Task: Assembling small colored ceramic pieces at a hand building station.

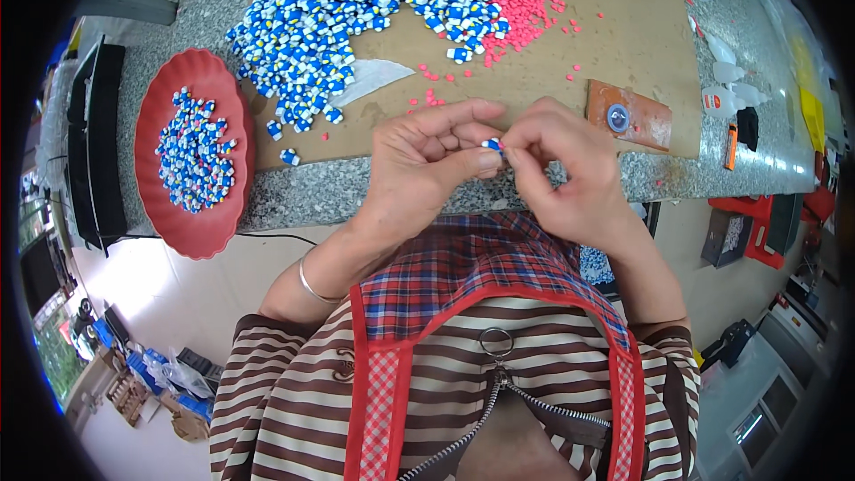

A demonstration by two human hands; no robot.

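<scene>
1. There is a single view, taken from the person's head and looking steeply down over the chest.
2. It sits close: the left hand (427,165) and right hand (565,169) fill the middle of the picture, meeting just above the striped top (294,392).
3. Beyond the fingertips lies the stone counter (338,196), running toward the upper edge.
4. The fisheye bends the counter's edges near the rim, and the floor shows below the fingers on both sides.
</scene>
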